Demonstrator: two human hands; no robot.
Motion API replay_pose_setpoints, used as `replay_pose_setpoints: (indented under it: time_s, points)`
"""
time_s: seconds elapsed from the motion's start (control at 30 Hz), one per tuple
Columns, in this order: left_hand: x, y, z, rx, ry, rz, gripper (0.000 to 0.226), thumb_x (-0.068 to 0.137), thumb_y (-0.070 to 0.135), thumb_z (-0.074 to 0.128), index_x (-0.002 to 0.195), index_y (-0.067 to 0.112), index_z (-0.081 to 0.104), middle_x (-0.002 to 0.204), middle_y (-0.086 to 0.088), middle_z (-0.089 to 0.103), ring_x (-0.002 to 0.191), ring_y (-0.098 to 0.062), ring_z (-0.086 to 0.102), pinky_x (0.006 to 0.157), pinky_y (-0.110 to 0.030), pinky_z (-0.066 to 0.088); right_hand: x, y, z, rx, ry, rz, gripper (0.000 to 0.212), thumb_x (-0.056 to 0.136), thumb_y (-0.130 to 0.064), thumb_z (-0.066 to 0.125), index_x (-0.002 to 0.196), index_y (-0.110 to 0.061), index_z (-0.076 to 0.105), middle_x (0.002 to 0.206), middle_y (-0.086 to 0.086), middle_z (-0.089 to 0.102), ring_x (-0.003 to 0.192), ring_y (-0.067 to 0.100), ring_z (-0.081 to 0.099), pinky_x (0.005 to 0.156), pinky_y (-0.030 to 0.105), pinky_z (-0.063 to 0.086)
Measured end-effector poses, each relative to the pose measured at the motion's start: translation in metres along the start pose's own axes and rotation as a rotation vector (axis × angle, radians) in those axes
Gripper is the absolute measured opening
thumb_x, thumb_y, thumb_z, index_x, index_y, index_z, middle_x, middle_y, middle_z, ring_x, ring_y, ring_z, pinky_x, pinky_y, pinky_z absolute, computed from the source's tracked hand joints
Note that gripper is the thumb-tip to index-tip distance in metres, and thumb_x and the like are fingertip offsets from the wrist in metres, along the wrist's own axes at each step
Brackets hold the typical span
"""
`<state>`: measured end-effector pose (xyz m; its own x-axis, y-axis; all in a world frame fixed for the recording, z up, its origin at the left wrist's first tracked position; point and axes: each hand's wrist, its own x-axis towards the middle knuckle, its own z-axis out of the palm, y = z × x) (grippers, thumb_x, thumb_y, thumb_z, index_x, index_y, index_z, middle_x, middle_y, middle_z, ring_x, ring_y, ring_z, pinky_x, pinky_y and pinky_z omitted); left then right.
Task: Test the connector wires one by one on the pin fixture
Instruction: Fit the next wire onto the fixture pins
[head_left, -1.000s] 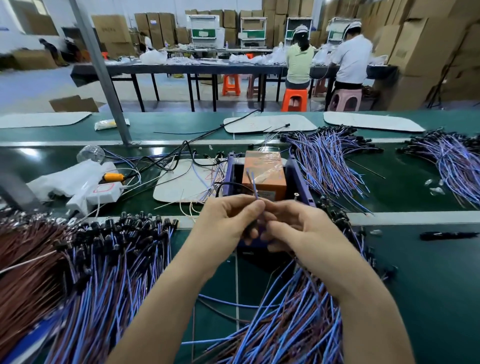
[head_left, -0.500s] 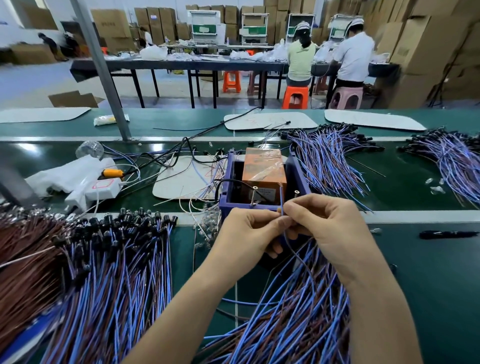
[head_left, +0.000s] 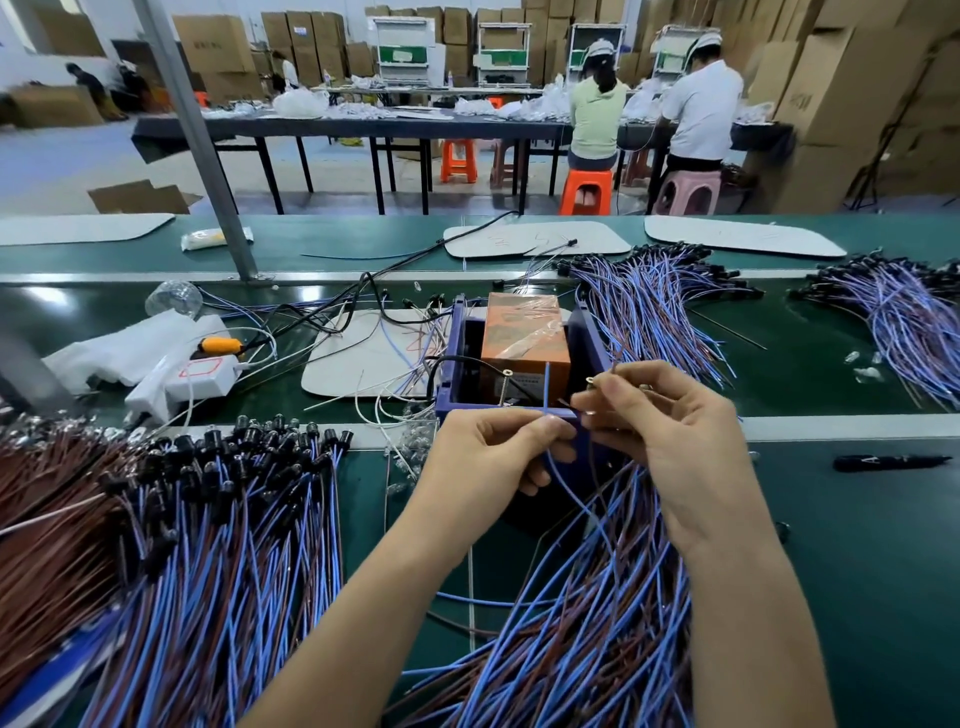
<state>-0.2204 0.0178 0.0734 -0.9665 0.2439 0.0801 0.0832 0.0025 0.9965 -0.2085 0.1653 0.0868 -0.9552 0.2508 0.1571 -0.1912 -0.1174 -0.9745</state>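
a loose heap of blue and brown wires (head_left: 571, 649) lies on the counter (head_left: 857, 571) just in front of the purple pin fixture (head_left: 451, 379). at the fixture's front rim the left hand (head_left: 498, 452) pinches one blue wire (head_left: 547, 387) upright, and the right hand (head_left: 660, 426), just beside it, pinches a brown wire (head_left: 591, 478). another wire bundle (head_left: 649, 306) lies behind the fixture to its right.

Head-worn wide-angle camera faces forward and down, close above the pin fixture (head_left: 589, 335)
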Motion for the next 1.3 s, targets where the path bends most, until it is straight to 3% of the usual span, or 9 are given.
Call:
replay_pose_setpoints:
  time_s: [0.17, 0.4, 0.47, 0.53, 0.6, 0.8, 1.13, 1.3]
  points:
    - [0.007, -0.005, -0.008, 0.09, 0.051, -0.108, 0.039, 0.099, 0.018, 0.049, 0.068, 0.006, 0.069, 0.051, 0.0, 0.059, 0.04, -0.007, 0.046, 0.041, -0.016, 0.038, 0.007, 0.01, -0.026, -0.289, 0.137, 0.066, 0.019, 0.089, -0.009, 0.064, 0.073, -0.016, 0.07, 0.051, -0.003, 0.065, 0.04, 0.002, 0.047, 0.04, 0.011, 0.037]
    - [0.015, -0.011, -0.024, 0.168, 0.079, -0.25, 0.046, 0.096, 0.015, 0.048, 0.055, 0.008, 0.066, 0.045, 0.0, 0.056, 0.033, -0.008, 0.041, 0.037, -0.017, 0.036, 0.013, 0.024, -0.032, -0.5, 0.146, 0.103, 0.017, 0.08, -0.014, 0.071, 0.064, -0.017, 0.074, 0.038, -0.009, 0.044, 0.039, 0.005, 0.033, 0.051, 0.026, 0.03]
    - [0.016, -0.012, -0.027, 0.18, 0.082, -0.259, 0.047, 0.095, 0.015, 0.049, 0.052, 0.01, 0.066, 0.045, -0.001, 0.056, 0.033, -0.009, 0.041, 0.037, -0.018, 0.036, 0.013, 0.024, -0.029, -0.549, 0.125, 0.106, 0.016, 0.078, -0.016, 0.073, 0.062, -0.02, 0.075, 0.042, -0.001, 0.052, 0.047, 0.011, 0.041, 0.054, 0.028, 0.034]
    - [0.017, -0.012, -0.029, 0.189, 0.084, -0.265, 0.049, 0.095, 0.016, 0.049, 0.049, 0.011, 0.066, 0.045, -0.002, 0.057, 0.032, -0.009, 0.041, 0.036, -0.018, 0.036, 0.012, 0.024, -0.027, -0.563, 0.102, 0.113, 0.016, 0.077, -0.017, 0.073, 0.061, -0.021, 0.075, 0.062, 0.013, 0.066, 0.062, 0.018, 0.052, 0.061, 0.031, 0.041]
    - [0.017, -0.011, -0.031, 0.19, 0.083, -0.271, 0.049, 0.095, 0.015, 0.049, 0.049, 0.011, 0.066, 0.045, -0.003, 0.057, 0.032, -0.009, 0.041, 0.035, -0.017, 0.036, 0.013, 0.024, -0.026, -0.596, 0.106, 0.106, 0.016, 0.077, -0.017, 0.073, 0.062, -0.02, 0.074, 0.071, 0.016, 0.069, 0.068, 0.022, 0.057, 0.063, 0.031, 0.043]
    - [0.019, -0.013, -0.033, 0.18, 0.084, -0.271, 0.046, 0.095, 0.014, 0.049, 0.052, 0.007, 0.066, 0.045, -0.003, 0.057, 0.032, -0.01, 0.04, 0.035, -0.017, 0.036, 0.015, 0.026, -0.027, -0.628, 0.162, 0.084, 0.015, 0.079, -0.017, 0.071, 0.065, -0.022, 0.073, 0.064, -0.005, 0.069, 0.067, 0.011, 0.06, 0.058, 0.023, 0.044]
    - [0.018, -0.013, -0.033, 0.196, 0.087, -0.266, 0.042, 0.094, 0.014, 0.049, 0.057, 0.005, 0.066, 0.045, -0.002, 0.057, 0.033, -0.01, 0.04, 0.036, -0.016, 0.035, 0.016, 0.025, -0.028, -0.58, 0.235, 0.06, 0.011, 0.074, -0.021, 0.072, 0.063, -0.023, 0.074, 0.064, 0.01, 0.07, 0.065, 0.035, 0.061, 0.068, 0.045, 0.056]
    - [0.019, -0.011, -0.031, 0.209, 0.086, -0.267, 0.04, 0.094, 0.014, 0.048, 0.059, 0.003, 0.065, 0.042, 0.0, 0.056, 0.03, -0.008, 0.039, 0.035, -0.014, 0.035, 0.017, 0.029, -0.023, -0.662, 0.194, 0.028, 0.02, 0.076, -0.023, 0.073, 0.057, -0.027, 0.068, 0.058, -0.007, 0.064, 0.055, 0.005, 0.054, 0.05, 0.016, 0.041]
